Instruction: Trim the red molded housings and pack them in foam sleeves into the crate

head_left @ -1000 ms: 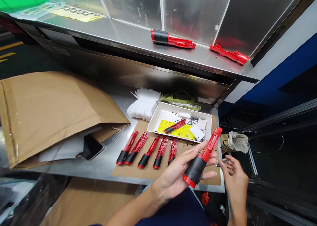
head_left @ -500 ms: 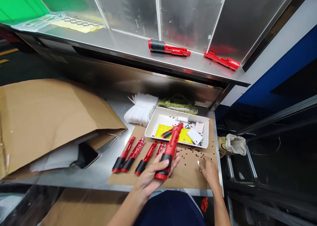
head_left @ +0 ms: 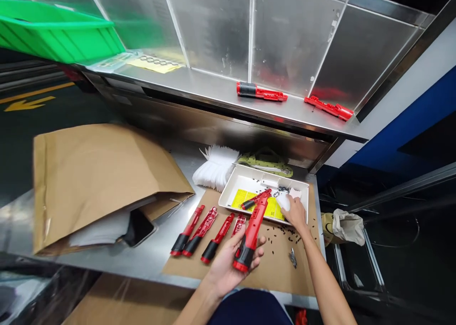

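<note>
In my left hand (head_left: 228,263) is a red and black plastic tool housing (head_left: 253,225), tilted with its black-banded end toward me. My fingers are closed around that lower end. My right hand (head_left: 296,212) reaches into the right side of a white tray (head_left: 225,202), fingers closed on a white pad (head_left: 283,202). A second red and black housing (head_left: 254,199) lies in the tray on a yellow printed sheet (head_left: 239,199), beside small black parts. Several more housings (head_left: 216,239) lie in a row left of my left hand. A small metal nail clipper-like tool (head_left: 292,257) lies on the cardboard.
Small black pieces (head_left: 281,233) are scattered on the cardboard sheet (head_left: 270,277). A large brown paper bag (head_left: 107,173) stands on the left, near a stack of white sheets (head_left: 216,167). Two red housings (head_left: 261,92) rest on the metal shelf. A green crate (head_left: 64,35) sits far left.
My right hand has moved forward from the cardboard into the tray and taken hold of the white pad. The metal tool now lies uncovered on the cardboard. My left hand still holds its housing.
</note>
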Action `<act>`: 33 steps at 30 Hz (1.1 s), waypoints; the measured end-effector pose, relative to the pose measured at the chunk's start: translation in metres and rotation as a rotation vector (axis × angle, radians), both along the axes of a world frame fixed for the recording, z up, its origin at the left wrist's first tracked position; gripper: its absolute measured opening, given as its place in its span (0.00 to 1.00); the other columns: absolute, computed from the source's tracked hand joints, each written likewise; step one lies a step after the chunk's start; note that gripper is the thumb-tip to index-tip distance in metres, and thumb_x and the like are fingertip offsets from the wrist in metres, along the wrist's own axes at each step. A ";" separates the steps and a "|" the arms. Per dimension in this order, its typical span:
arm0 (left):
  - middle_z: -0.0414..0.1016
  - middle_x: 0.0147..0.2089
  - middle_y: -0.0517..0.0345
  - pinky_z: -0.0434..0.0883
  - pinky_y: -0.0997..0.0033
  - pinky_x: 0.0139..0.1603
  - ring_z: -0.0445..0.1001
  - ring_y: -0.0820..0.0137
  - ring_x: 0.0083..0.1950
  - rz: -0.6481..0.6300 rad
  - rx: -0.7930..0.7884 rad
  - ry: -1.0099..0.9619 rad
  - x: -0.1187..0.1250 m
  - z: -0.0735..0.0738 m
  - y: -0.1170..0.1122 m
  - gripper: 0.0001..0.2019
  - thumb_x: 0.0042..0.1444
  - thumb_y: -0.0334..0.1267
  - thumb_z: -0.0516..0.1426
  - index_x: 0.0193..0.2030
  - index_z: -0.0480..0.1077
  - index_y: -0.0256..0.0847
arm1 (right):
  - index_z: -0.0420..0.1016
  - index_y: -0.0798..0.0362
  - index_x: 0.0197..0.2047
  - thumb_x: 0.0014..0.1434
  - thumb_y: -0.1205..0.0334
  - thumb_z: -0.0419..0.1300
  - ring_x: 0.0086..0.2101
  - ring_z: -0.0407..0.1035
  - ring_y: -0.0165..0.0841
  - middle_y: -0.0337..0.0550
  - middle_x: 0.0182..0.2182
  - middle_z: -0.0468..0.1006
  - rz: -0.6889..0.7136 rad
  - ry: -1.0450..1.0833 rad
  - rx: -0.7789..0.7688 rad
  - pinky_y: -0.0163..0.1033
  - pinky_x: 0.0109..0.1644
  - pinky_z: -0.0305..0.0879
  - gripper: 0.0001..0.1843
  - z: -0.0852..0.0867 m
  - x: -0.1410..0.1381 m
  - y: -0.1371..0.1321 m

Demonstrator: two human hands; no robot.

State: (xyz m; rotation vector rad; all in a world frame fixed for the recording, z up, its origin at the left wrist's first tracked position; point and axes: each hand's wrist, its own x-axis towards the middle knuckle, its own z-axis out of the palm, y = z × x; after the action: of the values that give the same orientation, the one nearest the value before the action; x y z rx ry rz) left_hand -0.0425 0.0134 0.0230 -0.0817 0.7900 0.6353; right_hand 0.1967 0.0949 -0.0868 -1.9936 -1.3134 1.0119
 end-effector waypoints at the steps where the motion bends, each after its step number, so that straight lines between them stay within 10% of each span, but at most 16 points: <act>1: 0.77 0.34 0.49 0.76 0.71 0.22 0.75 0.70 0.24 0.010 -0.003 -0.014 -0.001 0.001 0.000 0.20 0.71 0.44 0.44 0.45 0.70 0.28 | 0.63 0.53 0.65 0.58 0.52 0.57 0.56 0.66 0.47 0.55 0.58 0.70 -0.002 0.100 0.026 0.54 0.62 0.58 0.33 0.005 0.003 -0.004; 10: 0.72 0.34 0.53 0.74 0.75 0.24 0.71 0.75 0.24 -0.039 0.065 -0.024 0.013 0.002 0.000 0.16 0.70 0.40 0.46 0.42 0.68 0.29 | 0.72 0.56 0.56 0.59 0.33 0.40 0.40 0.75 0.45 0.54 0.38 0.80 0.058 0.845 0.193 0.53 0.43 0.73 0.41 0.065 0.011 -0.057; 17: 0.73 0.29 0.59 0.61 0.81 0.16 0.68 0.77 0.17 -0.073 0.216 0.086 0.036 0.016 0.006 0.18 0.71 0.45 0.42 0.60 0.59 0.38 | 0.73 0.51 0.60 0.58 0.43 0.59 0.55 0.64 0.48 0.52 0.53 0.68 -0.055 0.165 0.574 0.58 0.62 0.60 0.32 0.087 0.011 -0.055; 23: 0.73 0.22 0.55 0.60 0.80 0.15 0.68 0.73 0.14 -0.200 0.389 0.092 0.042 0.010 0.003 0.28 0.70 0.53 0.39 0.65 0.57 0.34 | 0.68 0.40 0.65 0.67 0.60 0.54 0.56 0.63 0.44 0.51 0.59 0.60 0.349 -0.453 0.860 0.50 0.54 0.69 0.24 0.110 -0.009 -0.089; 33: 0.71 0.19 0.59 0.61 0.79 0.15 0.66 0.72 0.13 -0.307 0.560 0.089 0.042 0.013 0.004 0.40 0.62 0.66 0.45 0.71 0.55 0.39 | 0.71 0.44 0.63 0.66 0.64 0.55 0.51 0.67 0.42 0.53 0.55 0.60 0.191 -0.649 0.997 0.46 0.45 0.76 0.23 0.125 -0.014 -0.109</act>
State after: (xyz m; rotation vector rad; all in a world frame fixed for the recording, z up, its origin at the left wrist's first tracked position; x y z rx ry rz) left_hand -0.0006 0.0179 0.0364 0.5725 0.6676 0.5486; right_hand 0.1823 -0.0138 0.0379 -1.4091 -1.8495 -0.3070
